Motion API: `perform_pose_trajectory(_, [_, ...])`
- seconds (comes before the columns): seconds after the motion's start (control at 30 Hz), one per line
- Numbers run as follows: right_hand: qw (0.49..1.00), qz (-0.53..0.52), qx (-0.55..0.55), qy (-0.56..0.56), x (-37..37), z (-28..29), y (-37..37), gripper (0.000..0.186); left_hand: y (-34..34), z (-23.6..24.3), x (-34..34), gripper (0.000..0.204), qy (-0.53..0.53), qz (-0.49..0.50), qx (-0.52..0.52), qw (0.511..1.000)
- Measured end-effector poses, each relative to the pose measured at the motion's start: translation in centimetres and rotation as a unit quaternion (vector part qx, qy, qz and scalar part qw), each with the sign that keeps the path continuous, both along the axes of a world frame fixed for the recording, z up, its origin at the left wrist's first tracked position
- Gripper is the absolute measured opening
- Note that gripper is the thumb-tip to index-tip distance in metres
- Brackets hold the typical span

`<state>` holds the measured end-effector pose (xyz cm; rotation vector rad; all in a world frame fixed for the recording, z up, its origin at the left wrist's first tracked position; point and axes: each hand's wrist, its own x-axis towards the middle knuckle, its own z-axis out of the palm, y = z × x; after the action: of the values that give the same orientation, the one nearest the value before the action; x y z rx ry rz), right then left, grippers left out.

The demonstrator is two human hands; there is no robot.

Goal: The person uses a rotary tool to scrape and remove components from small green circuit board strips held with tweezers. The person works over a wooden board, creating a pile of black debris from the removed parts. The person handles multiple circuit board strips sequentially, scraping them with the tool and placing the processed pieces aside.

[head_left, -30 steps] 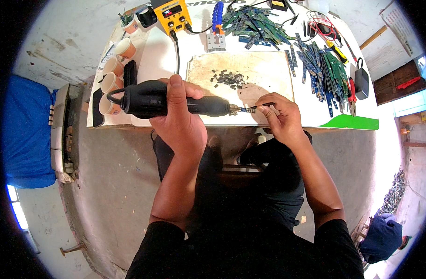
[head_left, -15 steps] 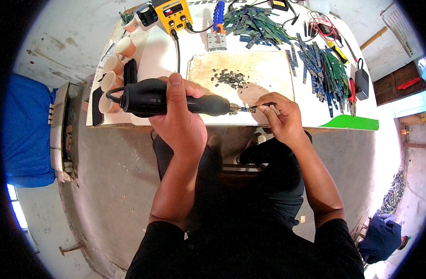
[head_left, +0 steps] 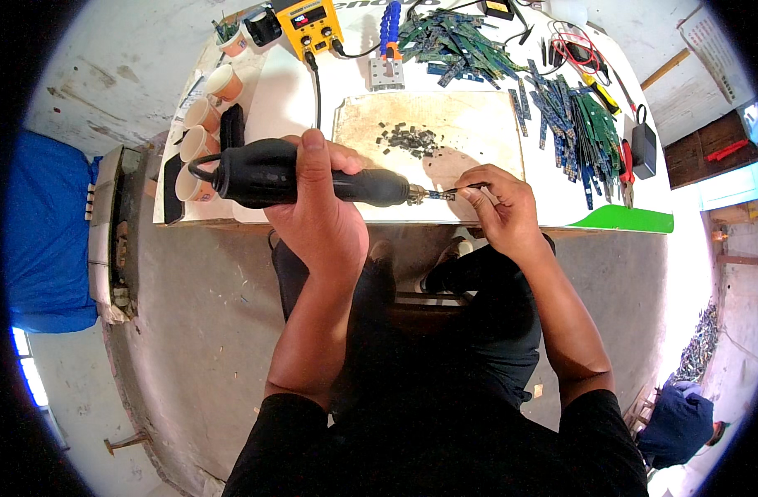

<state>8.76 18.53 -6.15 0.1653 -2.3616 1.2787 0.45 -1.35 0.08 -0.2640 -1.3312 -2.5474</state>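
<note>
A bulky black corded hand tool [head_left: 255, 176] with a metal nozzle [head_left: 415, 194] lies in the grip of my left hand [head_left: 319, 217], thumb over its body. My right hand [head_left: 501, 214] pinches a small circuit-board strip [head_left: 441, 195] and a thin dark tool [head_left: 478, 185], possibly tweezers, at the nozzle. Behind them, a stained pale board [head_left: 370, 108] bears several small dark chips [head_left: 408, 139]. Piles of green and blue circuit strips [head_left: 577, 132] [head_left: 441, 41] lie to the right and at the back.
On the white table [head_left: 271, 108] are a yellow control station [head_left: 303, 26], blue coolant hose [head_left: 389, 29], paper cups [head_left: 198, 145], red-handled pliers [head_left: 626, 166] and a black adapter [head_left: 644, 141]. A blue cover [head_left: 48, 232] hangs left. A person in dark blue [head_left: 677, 422] is at lower right.
</note>
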Motion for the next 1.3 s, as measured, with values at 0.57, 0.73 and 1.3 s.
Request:
perform_pose_trajectory(0.57, [1.000, 0.009, -0.002, -0.003, -0.09, 0.19, 0.03, 0.008, 0.04, 0.35, 0.16, 0.011, -0.001, 0.003, -0.006, 1.000])
perform_pose_trajectory(0.73, [1.000, 0.008, 0.002, -0.006, -0.11, 0.09, 0.07, 0.008, -0.09, 0.09, -0.01, 0.011, 0.005, 0.003, -0.010, 1.000])
perform_pose_trajectory(1.3, [1.000, 0.010, 0.000, -0.009, -0.12, 0.13, 0.01, 0.008, -0.19, 0.13, -0.07, 0.012, 0.010, -0.003, -0.008, 1.000])
